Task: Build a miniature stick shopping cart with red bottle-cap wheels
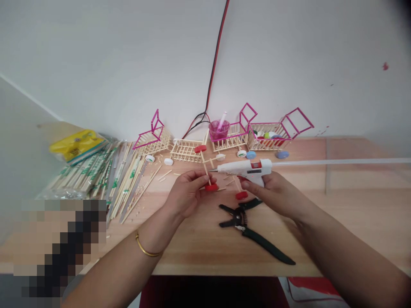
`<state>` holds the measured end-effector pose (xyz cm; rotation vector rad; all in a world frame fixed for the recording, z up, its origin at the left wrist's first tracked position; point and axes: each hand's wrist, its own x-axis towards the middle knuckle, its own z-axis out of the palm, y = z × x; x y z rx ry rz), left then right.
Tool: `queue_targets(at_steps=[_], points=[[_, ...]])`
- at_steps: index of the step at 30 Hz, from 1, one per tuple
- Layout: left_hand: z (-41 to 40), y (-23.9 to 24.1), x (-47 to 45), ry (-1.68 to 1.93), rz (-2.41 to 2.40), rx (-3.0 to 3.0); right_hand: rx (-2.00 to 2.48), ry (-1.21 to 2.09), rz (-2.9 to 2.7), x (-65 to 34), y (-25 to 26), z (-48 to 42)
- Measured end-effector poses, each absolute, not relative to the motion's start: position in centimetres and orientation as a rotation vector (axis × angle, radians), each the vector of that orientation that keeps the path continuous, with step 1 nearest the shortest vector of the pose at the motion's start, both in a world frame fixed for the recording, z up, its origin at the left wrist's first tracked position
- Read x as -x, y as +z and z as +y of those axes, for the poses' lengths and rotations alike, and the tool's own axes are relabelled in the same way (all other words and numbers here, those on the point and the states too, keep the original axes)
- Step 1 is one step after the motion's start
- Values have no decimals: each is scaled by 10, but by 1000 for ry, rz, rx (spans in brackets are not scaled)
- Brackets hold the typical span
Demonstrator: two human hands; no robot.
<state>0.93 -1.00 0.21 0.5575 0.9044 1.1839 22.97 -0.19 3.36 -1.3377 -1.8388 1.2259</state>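
Note:
My right hand [276, 192] is closed round the grip of a white hot glue gun [247, 167], whose nozzle points left and whose long clear glue stick runs off to the right. My left hand [186, 192] pinches a small frame of wooden sticks [207, 169] fitted with red bottle-cap wheels [200, 149]; another red cap [211, 187] sits by my fingertips. The nozzle tip is right at the frame's sticks. A further red cap [241, 195] lies on the table under the gun.
Black-handled pliers [253, 231] lie on the wooden table [353, 205] in front of my hands. Bundles of wrapped chopsticks [105, 175] and a yellow pack [77, 144] lie at left. Stick-and-pink-straw models [269, 130], a pink cup [219, 129], loose caps and a red-black cable [213, 72] stand along the wall.

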Motion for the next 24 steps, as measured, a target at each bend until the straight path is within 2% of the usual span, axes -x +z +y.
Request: queue_targets(at_steps=[6, 24], points=[[-11, 3, -10, 1185, 902, -557, 1350, 1108, -1911, -231, 31, -1], [-11, 3, -10, 1193, 897, -549, 1369, 1220, -1818, -226, 35, -2]])
